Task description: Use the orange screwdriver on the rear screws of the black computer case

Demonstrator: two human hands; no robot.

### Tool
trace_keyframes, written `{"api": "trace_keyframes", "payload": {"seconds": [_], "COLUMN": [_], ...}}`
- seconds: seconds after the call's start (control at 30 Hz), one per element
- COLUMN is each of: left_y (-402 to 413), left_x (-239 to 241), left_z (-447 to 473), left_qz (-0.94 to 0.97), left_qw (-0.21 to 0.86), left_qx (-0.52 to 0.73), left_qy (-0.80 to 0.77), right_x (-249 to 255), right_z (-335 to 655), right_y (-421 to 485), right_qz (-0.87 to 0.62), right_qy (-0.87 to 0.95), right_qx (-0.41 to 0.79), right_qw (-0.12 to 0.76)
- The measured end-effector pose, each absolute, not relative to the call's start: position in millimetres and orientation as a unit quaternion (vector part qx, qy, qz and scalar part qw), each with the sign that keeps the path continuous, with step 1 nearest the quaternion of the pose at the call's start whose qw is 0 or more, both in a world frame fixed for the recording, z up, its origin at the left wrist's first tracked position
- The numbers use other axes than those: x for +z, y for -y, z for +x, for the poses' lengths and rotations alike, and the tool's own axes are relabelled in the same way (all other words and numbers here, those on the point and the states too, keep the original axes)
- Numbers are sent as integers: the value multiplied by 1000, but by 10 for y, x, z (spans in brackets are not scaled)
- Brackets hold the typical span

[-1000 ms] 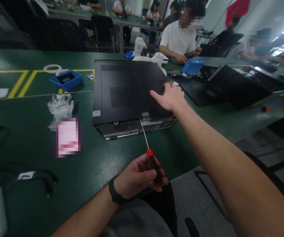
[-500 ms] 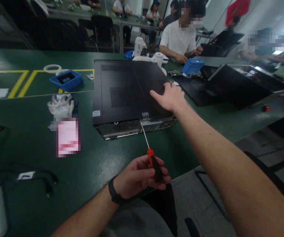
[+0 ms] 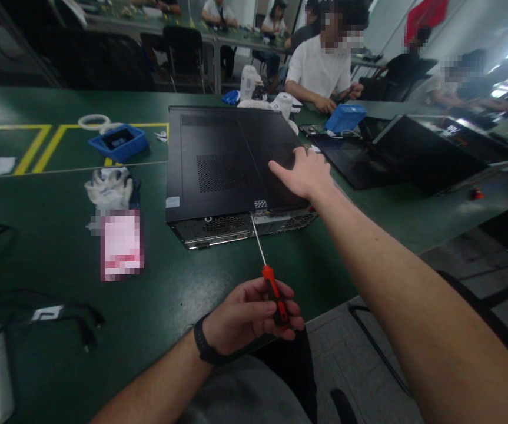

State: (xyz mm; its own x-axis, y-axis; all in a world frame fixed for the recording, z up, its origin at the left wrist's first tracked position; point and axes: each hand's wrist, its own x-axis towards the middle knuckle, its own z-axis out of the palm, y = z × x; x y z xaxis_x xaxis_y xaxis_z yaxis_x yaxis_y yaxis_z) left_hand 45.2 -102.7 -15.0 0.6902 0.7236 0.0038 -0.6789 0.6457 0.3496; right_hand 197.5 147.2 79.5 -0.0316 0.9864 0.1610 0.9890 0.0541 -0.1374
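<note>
A black computer case lies on its side on the green table, its rear panel facing me. My left hand is closed round the red and black handle of a screwdriver. The thin shaft reaches up to the top edge of the rear panel, near a small checkered label; the contact at the tip is too small to make out. Fingers spread, my right hand rests on the right part of the case's top cover and holds nothing.
Left of the case are a blue tray, work gloves and a pink packet. Black cables lie nearer me. Dark panels stand to the right. Across the table sits a person in a white shirt by a blue box.
The screwdriver's handle has turned in my left hand, showing more red on its side. My right hand and the case have stayed in place.
</note>
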Motion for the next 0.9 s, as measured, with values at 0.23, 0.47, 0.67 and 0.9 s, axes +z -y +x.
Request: {"api": "trace_keyframes", "payload": {"seconds": [0.23, 0.47, 0.67, 0.9], "left_y": [1047, 1041, 1027, 1039], "left_x": [-211, -220, -174, -186], "left_z": [456, 464, 439, 460], "left_qz": [181, 178, 162, 183], "left_qw": [896, 895, 910, 893], "left_qx": [394, 402, 375, 396], "left_qy": [-93, -80, -68, -105], "right_x": [761, 775, 802, 789], "right_z": [1996, 1981, 1972, 1972], "right_y": [-1513, -1497, -1477, -1488], "right_qz": [-685, -689, -688, -689], "right_qy": [720, 717, 719, 716], "right_qx": [-11, -7, 4, -3], "right_qw": [110, 105, 102, 108]}}
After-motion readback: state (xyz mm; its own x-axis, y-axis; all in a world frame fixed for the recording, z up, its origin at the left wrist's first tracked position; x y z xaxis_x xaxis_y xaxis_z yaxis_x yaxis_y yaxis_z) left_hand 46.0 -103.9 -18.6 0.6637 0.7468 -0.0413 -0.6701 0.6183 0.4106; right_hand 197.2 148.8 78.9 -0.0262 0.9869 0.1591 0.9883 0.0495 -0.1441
